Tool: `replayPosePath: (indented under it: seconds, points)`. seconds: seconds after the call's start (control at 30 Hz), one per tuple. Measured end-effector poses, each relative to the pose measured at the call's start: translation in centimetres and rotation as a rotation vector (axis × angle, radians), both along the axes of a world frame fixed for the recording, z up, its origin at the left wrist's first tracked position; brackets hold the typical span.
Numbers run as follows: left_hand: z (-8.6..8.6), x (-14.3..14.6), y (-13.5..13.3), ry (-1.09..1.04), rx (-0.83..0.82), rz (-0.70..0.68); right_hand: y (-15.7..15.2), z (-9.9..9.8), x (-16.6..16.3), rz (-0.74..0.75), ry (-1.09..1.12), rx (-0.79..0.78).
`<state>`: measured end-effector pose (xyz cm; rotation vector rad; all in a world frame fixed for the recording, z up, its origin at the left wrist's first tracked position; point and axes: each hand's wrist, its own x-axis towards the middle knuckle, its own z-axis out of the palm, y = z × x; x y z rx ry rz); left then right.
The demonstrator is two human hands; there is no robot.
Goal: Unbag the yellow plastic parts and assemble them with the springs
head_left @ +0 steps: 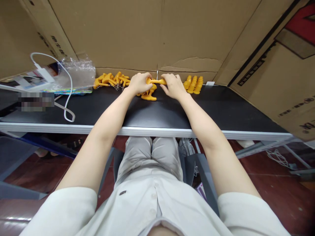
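Cardboard (147,36) walls in the black table (157,114), perhaps as a screen. Along its back edge, an orange heap (108,79) lies to the left of a person's left hand (141,83) and right hand (173,86); a row (193,84) sits side by side beyond the right, likely spaced to stay apart from the heap. Between the hands, just behind loose pieces (149,97), fingers clamp both ends of one orange piece (156,81), seemingly to steady it.

On the table (159,114), the cable (71,86) lies left of the keychains (107,78), cardboard (137,36) behind them.
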<state>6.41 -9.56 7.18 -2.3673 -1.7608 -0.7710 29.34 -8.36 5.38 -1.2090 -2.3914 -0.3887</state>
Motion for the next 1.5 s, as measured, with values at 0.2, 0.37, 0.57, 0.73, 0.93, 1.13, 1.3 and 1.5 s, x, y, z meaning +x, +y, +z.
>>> replayPosePath:
  seconds: [0.2, 0.37, 0.57, 0.73, 0.93, 1.13, 1.3, 1.5]
  points:
    - [0.6, 0.5, -1.3, 0.085, -0.028, 0.059, -0.6, 0.2, -0.6, -0.054, -0.076, -0.040]
    - [0.8, 0.9, -1.4, 0.088, -0.040, 0.064, -1.0, 0.7, -0.9, -0.090, -0.054, 0.013]
    - [0.8, 1.0, -1.1, 0.075, -0.075, 0.042, -0.7, 0.6, -0.8, -0.109, -0.018, 0.027]
    - [1.1, 1.0, -1.2, 0.068, -0.088, 0.037, 0.0, 0.1, -0.9, -0.142, -0.011, 0.012]
    - [1.4, 1.0, -1.3, 0.060, -0.143, 0.045, 1.0, -0.2, -0.2, -0.159, 0.045, 0.040]
    - [0.6, -0.8, 0.4, 0.019, -0.122, 0.151, 2.0, -0.1, 2.5, -0.324, 0.127, 0.034]
    - [-0.2, -3.6, 2.0, -0.127, -0.088, 0.287, 2.9, -0.6, 4.4, -0.434, 0.186, 0.028]
    - [-1.1, -6.8, 2.4, -0.299, -0.066, 0.433, 2.1, -0.5, 5.0, -0.449, 0.262, -0.107]
